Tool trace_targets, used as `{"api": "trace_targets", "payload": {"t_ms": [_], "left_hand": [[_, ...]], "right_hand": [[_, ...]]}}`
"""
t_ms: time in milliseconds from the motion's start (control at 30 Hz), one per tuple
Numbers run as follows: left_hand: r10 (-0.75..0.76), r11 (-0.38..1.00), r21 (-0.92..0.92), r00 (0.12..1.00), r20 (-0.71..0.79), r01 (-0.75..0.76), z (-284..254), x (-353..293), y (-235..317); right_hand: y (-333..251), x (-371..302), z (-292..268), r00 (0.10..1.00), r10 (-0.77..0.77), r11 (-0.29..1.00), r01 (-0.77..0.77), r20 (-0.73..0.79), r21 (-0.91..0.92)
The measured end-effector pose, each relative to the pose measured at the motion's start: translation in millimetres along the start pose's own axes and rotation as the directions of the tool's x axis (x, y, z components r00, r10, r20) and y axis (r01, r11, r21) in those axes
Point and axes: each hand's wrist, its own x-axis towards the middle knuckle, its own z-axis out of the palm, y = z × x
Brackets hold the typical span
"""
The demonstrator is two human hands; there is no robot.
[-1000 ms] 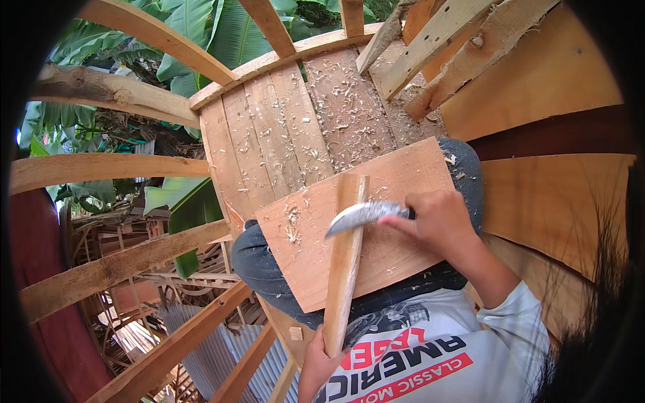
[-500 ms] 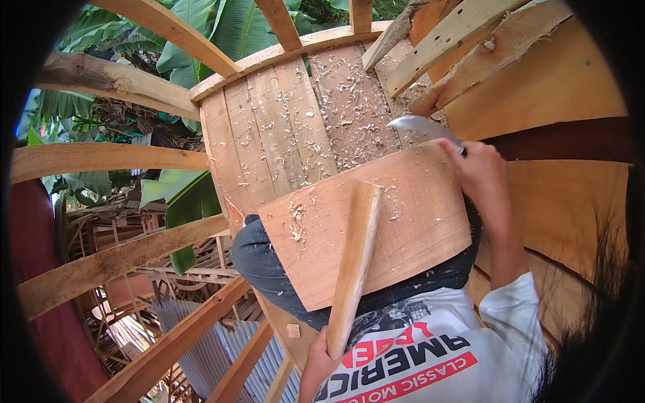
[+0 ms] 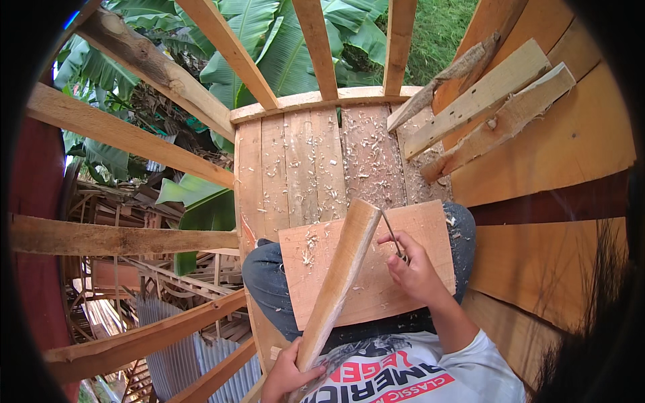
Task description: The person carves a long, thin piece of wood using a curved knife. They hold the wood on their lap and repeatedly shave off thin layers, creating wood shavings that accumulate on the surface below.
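Note:
A long wooden stick (image 3: 339, 282) slants up across my lap, its far end raised over the flat board (image 3: 416, 235) on my thighs. My left hand (image 3: 290, 371) is closed round the stick's near end. In my right hand (image 3: 415, 270) I grip a knife (image 3: 392, 232) by its handle. Its thin blade points up and away and reaches the stick's right edge near the far end; I cannot tell whether it touches the wood. Curled wood shavings (image 3: 310, 248) lie on the board.
The plank floor (image 3: 289, 168) ahead is strewn with shavings. Upright wooden slats (image 3: 134, 235) ring the left and far sides. Several rough wood pieces (image 3: 484, 101) lean at the far right, by a plywood wall (image 3: 544, 262). Banana leaves (image 3: 255, 54) show beyond the slats.
My right hand has brought the knife inward from the board's far right corner to the stick. The stick's far end sits more raised, and the whole view has tilted.

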Motion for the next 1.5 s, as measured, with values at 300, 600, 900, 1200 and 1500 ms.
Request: {"api": "trace_targets", "payload": {"t_ms": [300, 600, 900, 1200, 1500], "left_hand": [[0.214, 0.739, 0.670, 0.920, -0.327, 0.066, 25.2, 0.9, 42.9], [0.400, 0.711, 0.701, 0.850, -0.344, -0.051, 47.1, 11.7, 37.3], [0.595, 0.728, 0.535, 0.783, -0.181, -0.429, 43.1, 66.8, 61.1], [0.321, 0.882, 0.433, 0.910, -0.263, -0.187, 22.9, 56.6, 77.3], [0.078, 0.860, 0.510, 0.982, -0.169, 0.019, -26.8, 20.7, 69.2]], "right_hand": [[-23.7, -8.2, 26.5, 0.972, 0.118, 0.836, -0.207, 0.202, 0.508], [-10.4, -20.6, 24.3, 0.981, 0.150, 0.855, -0.192, 0.125, 0.482], [-18.1, -22.8, 28.0, 0.985, 0.150, 0.923, -0.169, 0.080, 0.347], [-2.2, -27.4, -30.8, 0.981, 0.068, 0.994, -0.050, 0.182, -0.099], [-16.2, -30.0, -4.2, 0.983, 0.011, 0.665, 0.129, 0.183, -0.735]]}}
